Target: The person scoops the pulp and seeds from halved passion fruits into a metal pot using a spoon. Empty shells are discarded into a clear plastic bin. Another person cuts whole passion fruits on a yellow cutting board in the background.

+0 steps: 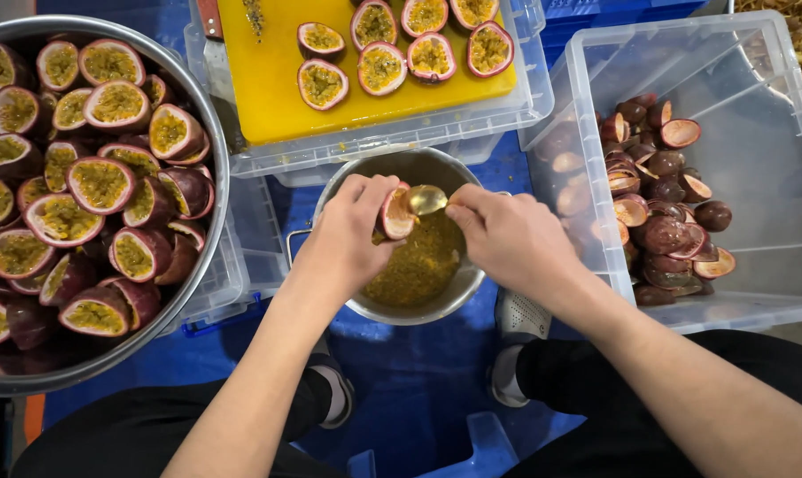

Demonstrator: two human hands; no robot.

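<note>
Head view, looking straight down. Scooping right now: gripping a fruit half in the left hand, fingers clamped round the rind, cut face turned toward the right. Pinching a spoon in the right hand, fingers closed on the handle, bowl of it right at the cut face. Working all of this over the far rim of the pot, with yellow pulp pooled below.

Judging by the pale flesh showing, nearly cleaned out, though hard to tell how much pulp is left inside. Next, probably: calls for a tilt of the spoon to drop its load inside the rim, then parting the left fingers only over the right-hand crate, beside the shells heaped against its near-left wall.

Now for edges and room. Tight on the far side: crate edge under the yellow board just beyond the pot's rim, more cut halves lined along the board's far edge. Close on the left too: rim of the big bowl, packed with uncut-side-up halves, near the left wrist. On the right, only a narrow gap between pot and crate wall, so a lift over that wall is needed. Open room mostly toward the body, over the blue floor between the knees.
</note>
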